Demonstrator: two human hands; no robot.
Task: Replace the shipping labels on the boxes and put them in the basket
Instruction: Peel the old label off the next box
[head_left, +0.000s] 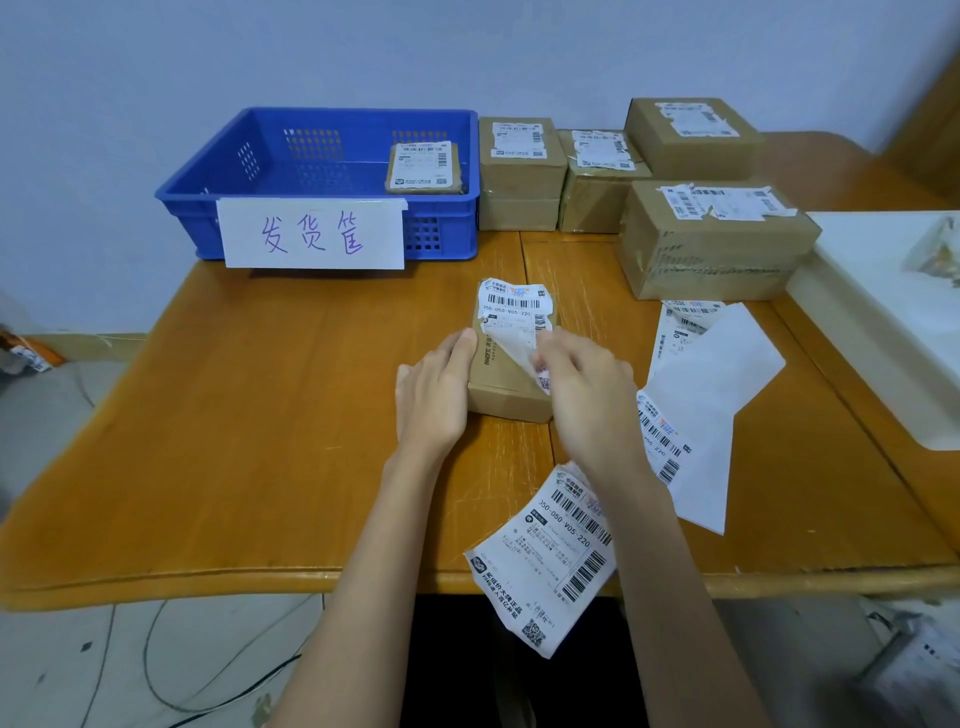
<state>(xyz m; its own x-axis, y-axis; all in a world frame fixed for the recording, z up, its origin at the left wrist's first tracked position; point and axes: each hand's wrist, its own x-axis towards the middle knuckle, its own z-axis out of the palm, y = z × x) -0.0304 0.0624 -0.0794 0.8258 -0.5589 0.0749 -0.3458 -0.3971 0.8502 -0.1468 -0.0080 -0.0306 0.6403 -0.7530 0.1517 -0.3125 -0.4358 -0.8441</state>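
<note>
Loose shipping labels lie closest to me at six o'clock, a small sheaf hanging over the near edge of the wooden table, partly under my right forearm. Just beyond them, near the middle of the table, sits the small cardboard box I am working on. My left hand rests flat against its left side at nine o'clock, fingers straight, thumb along the top edge, steadying it. My right hand comes in from three o'clock with its fingertips curled, pinching the near corner of the old label. That corner is lifted and folded back off the cardboard, while the far part of the label is stuck to the top of the box.

At three o'clock from the box, more label sheets and a blank white backing sheet lie spread on the wood. At one o'clock a cluster of four taped boxes stands along the wall, each with a torn label on top. At eleven o'clock the blue basket sits against the wall, a handwritten paper sign on its front. One flat labelled box lies inside it, in the right-hand far corner. A white tray at the right edge of the table holds crumpled scraps.
</note>
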